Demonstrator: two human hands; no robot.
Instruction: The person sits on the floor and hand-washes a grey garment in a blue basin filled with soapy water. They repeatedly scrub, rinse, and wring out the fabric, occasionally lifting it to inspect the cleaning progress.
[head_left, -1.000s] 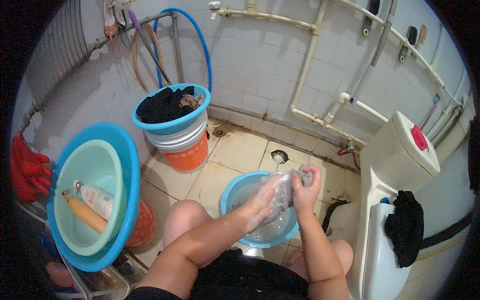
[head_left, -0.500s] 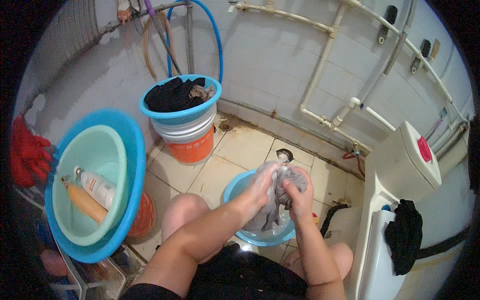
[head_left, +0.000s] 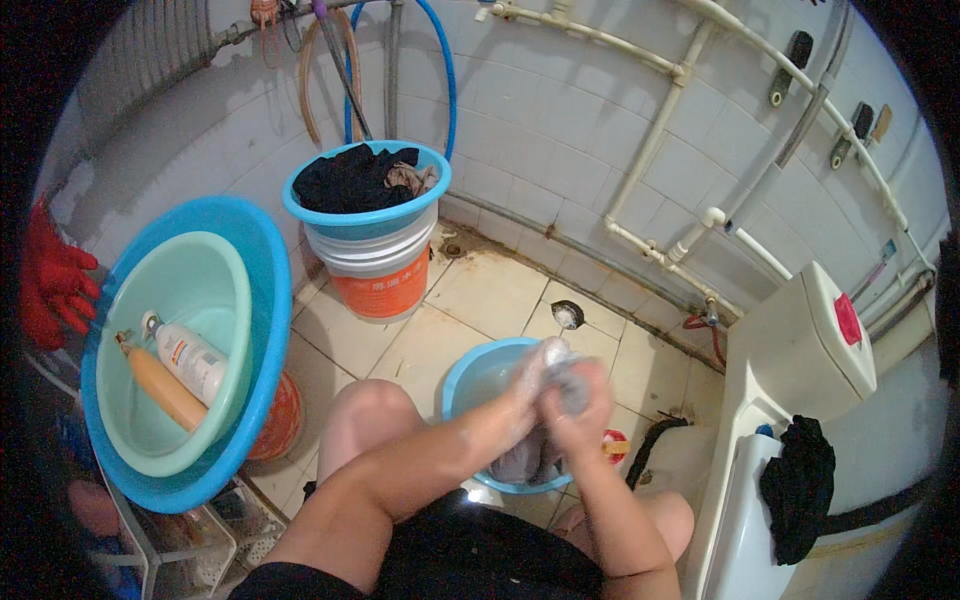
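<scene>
A wet grey cloth [head_left: 519, 463] is bunched between my two hands, and its lower end hangs into a light blue basin [head_left: 459, 382] on the tiled floor. My left hand [head_left: 531, 384], whitened with suds, closes on the cloth from the left. My right hand [head_left: 583, 412] grips it from the right, its fingers smeared by motion. Both hands are held close together above the basin's right part. What sort of garment the cloth is cannot be made out.
A bucket [head_left: 375, 285] carries a blue basin of dark clothes [head_left: 355, 180]. At left, bottles [head_left: 193, 362] lie in a green basin [head_left: 232, 420] inside a larger blue one [head_left: 272, 300]. A toilet [head_left: 790, 345] stands right, with black cloth [head_left: 800, 490] on it. A floor drain [head_left: 568, 315] lies beyond.
My hands have come closer together and slightly lower, squeezing the grey cloth into a tighter bunch. More of the cloth now hangs down in the basin. The view has shifted slightly.
</scene>
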